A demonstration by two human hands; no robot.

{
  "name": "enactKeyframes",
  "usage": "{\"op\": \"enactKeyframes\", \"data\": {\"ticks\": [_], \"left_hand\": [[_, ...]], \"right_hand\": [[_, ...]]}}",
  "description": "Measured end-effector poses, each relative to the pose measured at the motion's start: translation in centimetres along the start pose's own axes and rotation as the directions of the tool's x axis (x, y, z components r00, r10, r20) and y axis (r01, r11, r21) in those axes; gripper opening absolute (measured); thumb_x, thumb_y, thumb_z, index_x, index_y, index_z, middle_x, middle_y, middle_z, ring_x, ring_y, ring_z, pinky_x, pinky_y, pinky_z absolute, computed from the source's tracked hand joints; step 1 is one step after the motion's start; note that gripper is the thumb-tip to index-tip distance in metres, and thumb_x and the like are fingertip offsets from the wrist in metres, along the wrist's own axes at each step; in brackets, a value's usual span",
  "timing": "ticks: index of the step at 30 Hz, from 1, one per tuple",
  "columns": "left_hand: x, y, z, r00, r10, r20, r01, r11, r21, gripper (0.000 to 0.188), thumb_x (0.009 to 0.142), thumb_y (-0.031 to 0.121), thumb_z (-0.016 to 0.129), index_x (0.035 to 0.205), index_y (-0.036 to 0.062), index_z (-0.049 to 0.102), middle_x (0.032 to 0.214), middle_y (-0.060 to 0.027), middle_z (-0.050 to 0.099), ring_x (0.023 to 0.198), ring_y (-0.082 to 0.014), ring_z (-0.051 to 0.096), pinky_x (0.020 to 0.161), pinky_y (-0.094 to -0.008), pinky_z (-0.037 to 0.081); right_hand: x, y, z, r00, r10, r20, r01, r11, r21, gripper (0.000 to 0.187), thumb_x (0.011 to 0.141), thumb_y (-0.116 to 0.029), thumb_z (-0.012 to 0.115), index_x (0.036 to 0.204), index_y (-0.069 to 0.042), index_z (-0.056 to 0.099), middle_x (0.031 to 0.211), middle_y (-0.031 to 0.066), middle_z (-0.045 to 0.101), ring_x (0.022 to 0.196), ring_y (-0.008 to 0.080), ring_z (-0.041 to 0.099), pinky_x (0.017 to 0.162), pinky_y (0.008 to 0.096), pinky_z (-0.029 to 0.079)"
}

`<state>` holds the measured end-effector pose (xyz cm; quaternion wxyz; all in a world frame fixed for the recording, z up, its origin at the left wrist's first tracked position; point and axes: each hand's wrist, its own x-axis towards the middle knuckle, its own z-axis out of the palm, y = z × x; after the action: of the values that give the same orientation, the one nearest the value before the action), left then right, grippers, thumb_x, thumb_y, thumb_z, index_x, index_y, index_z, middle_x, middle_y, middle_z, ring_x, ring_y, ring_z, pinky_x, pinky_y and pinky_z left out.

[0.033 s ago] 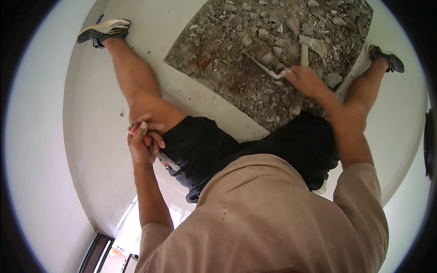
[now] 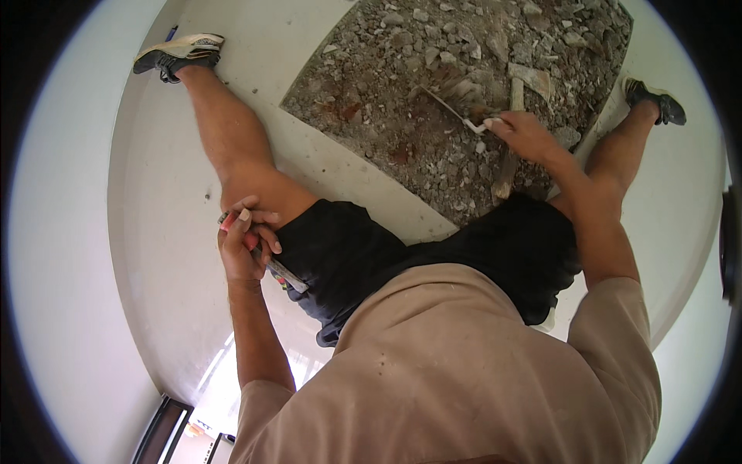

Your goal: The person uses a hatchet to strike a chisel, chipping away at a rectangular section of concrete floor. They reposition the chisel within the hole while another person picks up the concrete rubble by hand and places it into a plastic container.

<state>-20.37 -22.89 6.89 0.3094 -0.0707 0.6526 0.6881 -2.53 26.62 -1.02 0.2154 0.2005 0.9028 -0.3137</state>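
Note:
My right hand is closed round the white handle of a hand brush. Its brown bristles are blurred by motion and sweep over broken rubble. Beside that hand lies a wooden-handled tool, whose far end meets a dusty grey wedge-shaped head. My left hand rests by my left knee with loosely curled fingers. It holds a red-handled chisel, the metal shaft lying against my black shorts.
The rubble fills a rectangular patch in the pale floor, between my spread legs. Stone chunks lie along its right side. A blue pen-like object lies past my left shoe. Dark-framed items stand at the lower left.
The hand brush has shifted a little to the right over the rubble, with my right hand moving slightly. My left hand and the chisel stay in place.

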Motion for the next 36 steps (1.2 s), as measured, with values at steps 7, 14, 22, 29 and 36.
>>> {"op": "enactKeyframes", "data": {"ticks": [7, 14, 22, 29, 36], "left_hand": [[-0.1, 0.7, 0.0, 1.000, -0.017, 0.003, 0.017, 0.999, -0.034, 0.035, 0.096, 0.017, 0.053, 0.120, -0.0087, 0.051, 0.087, -0.0251, 0.072, 0.045, -0.0254, 0.063, 0.031, -0.0250, 0.039], [0.1, 1.0, 0.7, 0.997, -0.074, -0.005, 0.074, 0.997, -0.035, 0.033, 0.095, 0.015, 0.055, 0.118, -0.0084, 0.052, 0.087, -0.0254, 0.072, 0.046, -0.0263, 0.063, 0.032, -0.0261, 0.039], [-0.1, 0.2, -0.3, 1.000, -0.030, 0.002, 0.030, 0.998, -0.054, 0.034, 0.097, 0.017, 0.051, 0.120, -0.0082, 0.052, 0.087, -0.0234, 0.072, 0.043, -0.0237, 0.060, 0.031, -0.0250, 0.037], [-0.1, 0.9, 0.4, 1.000, -0.025, 0.013, 0.026, 0.996, -0.084, 0.033, 0.096, 0.014, 0.054, 0.119, -0.0094, 0.051, 0.088, -0.0263, 0.071, 0.045, -0.0260, 0.063, 0.032, -0.0255, 0.040], [0.4, 0.9, 1.3, 0.997, -0.078, -0.001, 0.078, 0.997, -0.029, 0.031, 0.096, 0.012, 0.053, 0.118, -0.0086, 0.052, 0.088, -0.0258, 0.071, 0.045, -0.0259, 0.063, 0.032, -0.0254, 0.040]], "right_hand": [[0.5, -7.3, 0.4, 0.970, 0.233, -0.070, -0.162, 0.833, 0.529, 0.037, 0.103, -0.042, 0.055, 0.110, -0.005, 0.056, 0.072, 0.0028, 0.054, 0.059, 0.0123, 0.052, 0.051, 0.0326, 0.046], [8.4, -19.7, 9.4, 0.911, -0.055, 0.408, -0.363, 0.356, 0.861, 0.030, 0.103, -0.038, 0.056, 0.097, -0.008, 0.054, 0.069, -0.0014, 0.048, 0.052, 0.0100, 0.043, 0.044, 0.0296, 0.040], [10.5, -11.3, 3.4, 0.956, 0.219, 0.197, -0.278, 0.444, 0.852, 0.036, 0.105, -0.038, 0.054, 0.093, -0.004, 0.057, 0.071, -0.0012, 0.047, 0.052, 0.0106, 0.042, 0.044, 0.0316, 0.035], [5.9, -14.1, 1.3, 0.965, 0.225, 0.134, -0.227, 0.464, 0.856, 0.031, 0.105, -0.035, 0.051, 0.093, -0.007, 0.051, 0.070, -0.0023, 0.048, 0.051, 0.0082, 0.043, 0.042, 0.0277, 0.039], [11.3, -19.0, 8.6, 0.931, 0.124, 0.342, -0.364, 0.281, 0.888, 0.034, 0.106, -0.036, 0.052, 0.088, -0.007, 0.053, 0.067, -0.0013, 0.049, 0.050, 0.0099, 0.043, 0.043, 0.0281, 0.040]]}}
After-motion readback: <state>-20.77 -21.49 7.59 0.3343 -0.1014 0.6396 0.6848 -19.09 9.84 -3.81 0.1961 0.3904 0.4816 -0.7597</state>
